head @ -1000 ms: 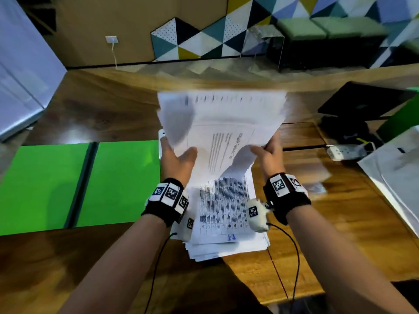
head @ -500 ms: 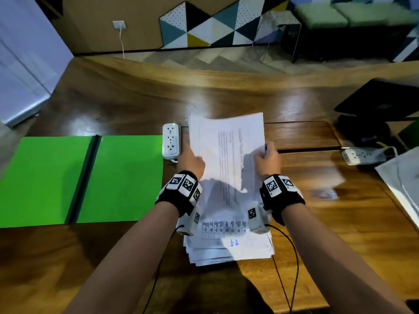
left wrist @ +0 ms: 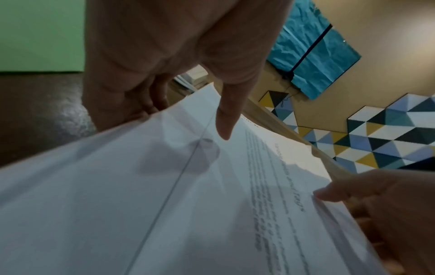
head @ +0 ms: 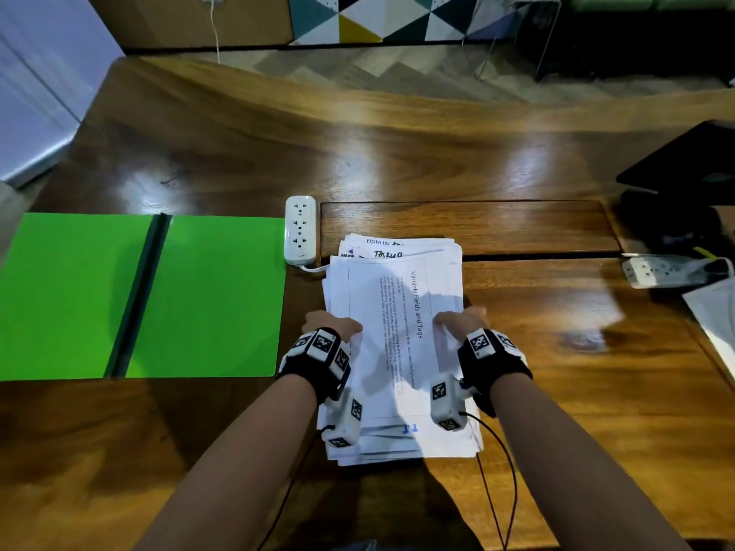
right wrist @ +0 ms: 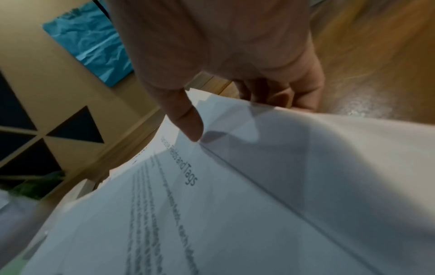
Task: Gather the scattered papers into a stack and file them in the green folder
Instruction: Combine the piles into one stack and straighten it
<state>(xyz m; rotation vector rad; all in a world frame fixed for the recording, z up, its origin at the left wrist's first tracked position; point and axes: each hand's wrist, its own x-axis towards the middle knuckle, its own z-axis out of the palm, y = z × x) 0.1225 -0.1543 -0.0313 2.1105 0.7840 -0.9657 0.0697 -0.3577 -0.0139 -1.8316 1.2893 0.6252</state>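
1. Papers lie in one rough stack at the table's near middle in the head view; one green folder lies open and bare at the left edge. Two power strips sit farther back.
2. Left wrist view: the left hand grips the stack's left edge, thumb on top, fingers curled beneath.
3. Right wrist view: the right hand grips the right edge likewise.
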